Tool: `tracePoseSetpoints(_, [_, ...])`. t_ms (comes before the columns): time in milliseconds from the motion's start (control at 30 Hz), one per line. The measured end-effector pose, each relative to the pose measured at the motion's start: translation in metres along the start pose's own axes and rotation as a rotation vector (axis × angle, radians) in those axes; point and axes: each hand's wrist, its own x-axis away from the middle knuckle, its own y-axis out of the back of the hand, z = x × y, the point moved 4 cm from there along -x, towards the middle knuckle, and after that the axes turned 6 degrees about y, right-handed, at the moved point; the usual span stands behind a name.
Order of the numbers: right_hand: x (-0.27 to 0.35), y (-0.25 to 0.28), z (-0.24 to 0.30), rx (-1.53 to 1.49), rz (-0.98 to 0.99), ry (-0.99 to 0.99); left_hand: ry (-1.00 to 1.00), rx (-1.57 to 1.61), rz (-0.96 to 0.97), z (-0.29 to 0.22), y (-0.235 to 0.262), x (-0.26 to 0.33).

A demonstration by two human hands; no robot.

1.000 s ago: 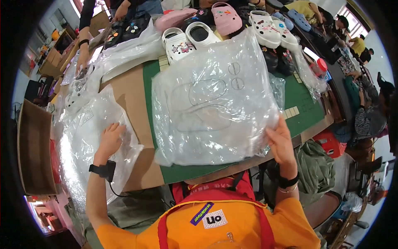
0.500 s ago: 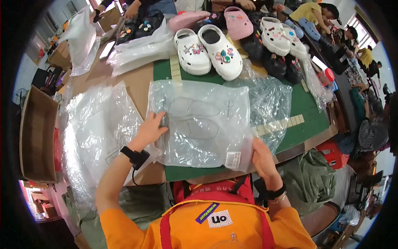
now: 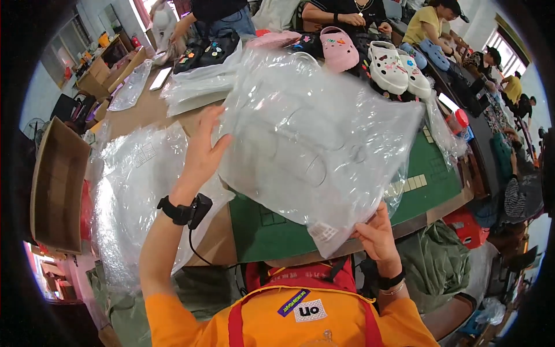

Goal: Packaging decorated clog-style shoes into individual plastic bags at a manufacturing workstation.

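Observation:
A clear plastic bag [image 3: 300, 139] with printed shoe-sole outlines is lifted and tilted above the green cutting mat [image 3: 260, 240]. My right hand [image 3: 377, 236] pinches its lower right edge, beside a white label at the corner. At the bag's left edge, my left hand [image 3: 202, 147] has thumb and fingers spread; whether the fingertips touch the plastic is unclear. Left of it, more clear bags [image 3: 139, 191] lie in a pile on the brown board. Behind the raised bag, the nearest pair of white clogs is mostly hidden.
White clogs with charms [image 3: 388, 69], a pink clog [image 3: 340, 49] and black clogs [image 3: 217, 46] stand along the far side. A phone [image 3: 161, 78] lies far left, a red-lidded jar [image 3: 458, 120] right. A cardboard box [image 3: 60, 185] stands left; co-workers are across the table.
The bag has risen off the mat and swung up over the white clogs. My left hand has moved up and away from me; my right hand has shifted slightly right and nearer me.

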Motion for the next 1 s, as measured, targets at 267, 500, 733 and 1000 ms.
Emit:
tracePoseSetpoints(267, [-0.014, -0.039, -0.049, -0.079, -0.075, -0.169, -0.446, -0.288, 0.606, -0.057, -0.075, 0.092])
tracePoseSetpoints(500, [-0.025, -0.062, -0.066, 0.098, 0.122, -0.187, -0.455, -0.247, 0.661, -0.044, -0.074, 0.103])
tracePoseSetpoints(733, [-0.022, -0.062, -0.074, 0.078, 0.161, -0.261, -0.112, -0.109, 0.845, -0.033, -0.066, 0.101])
tracePoseSetpoints(1000, [-0.015, -0.06, -0.088, -0.1, 0.089, -0.327, -0.656, -0.577, 0.182, -0.05, -0.06, 0.096])
